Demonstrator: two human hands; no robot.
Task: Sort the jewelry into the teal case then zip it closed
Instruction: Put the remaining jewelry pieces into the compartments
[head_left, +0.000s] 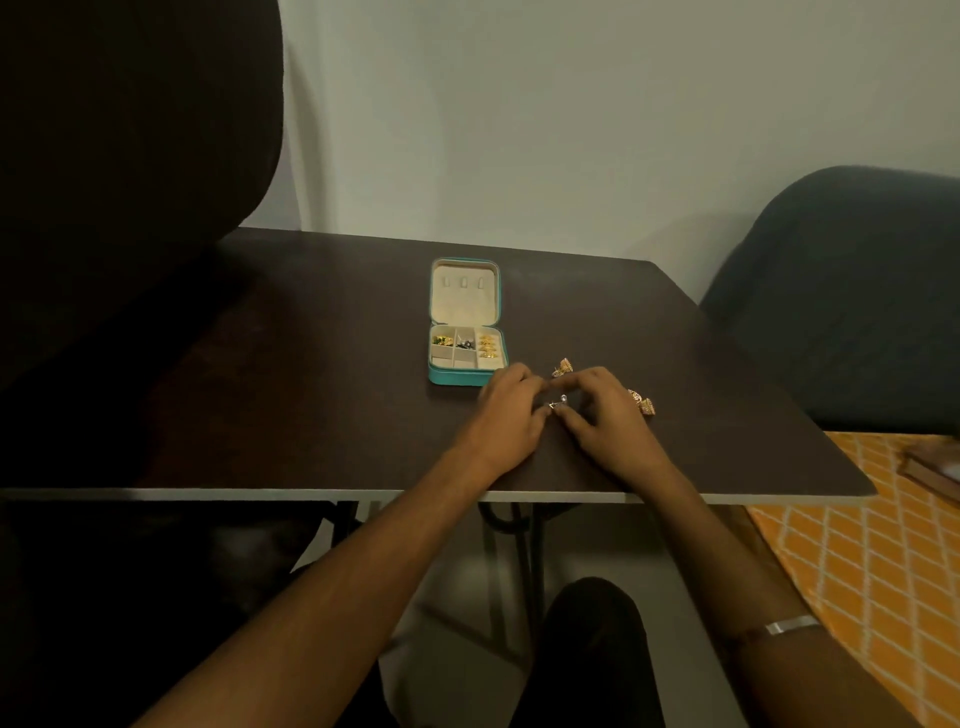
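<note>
Partway through: the teal case (464, 375) lies open on the tabletop (311, 364), several compartments filled. Both grips, left hand (506, 415) and right hand (605, 415), pinch a small silver piece (560, 402) just beside it. Two gold earrings (562, 367) remain out; zipping is still to come.

1. I see a dark brown table (311, 364) with a pale front edge.
2. On it: an open teal case (451, 376).
3. Right of the case: two gold earrings, one (562, 367) near, another (642, 401) further right.
</note>
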